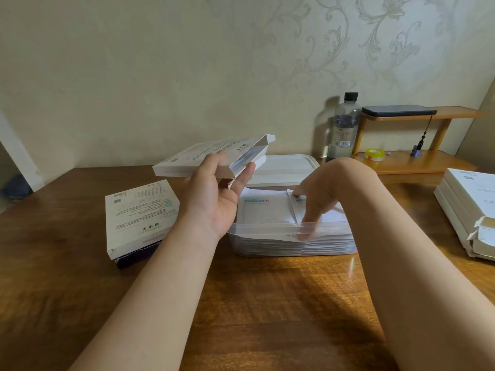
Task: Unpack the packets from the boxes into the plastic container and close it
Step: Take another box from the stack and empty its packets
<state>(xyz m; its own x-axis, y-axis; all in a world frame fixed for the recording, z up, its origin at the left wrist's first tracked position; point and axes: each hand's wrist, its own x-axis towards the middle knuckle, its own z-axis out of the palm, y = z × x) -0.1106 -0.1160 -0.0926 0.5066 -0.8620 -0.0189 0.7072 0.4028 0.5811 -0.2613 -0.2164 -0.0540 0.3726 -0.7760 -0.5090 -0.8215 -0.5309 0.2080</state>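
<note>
Surface (267,303): carrying everything.
Plastic container (292,236): sitting mid-surface, stacked with packets (263,212).
Right hand (318,199): fingers spread, pressing down on the packets.
Left hand (214,199): grip pinching an opened box (203,159), holding it aloft.
Lid (284,167): lying behind the container.

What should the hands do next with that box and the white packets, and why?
Probably the right hand should press the packets flat in the plastic container, since one edge sticks up. The left hand holds an opened box in the air, which it could then set aside. The lid waits behind.
</note>
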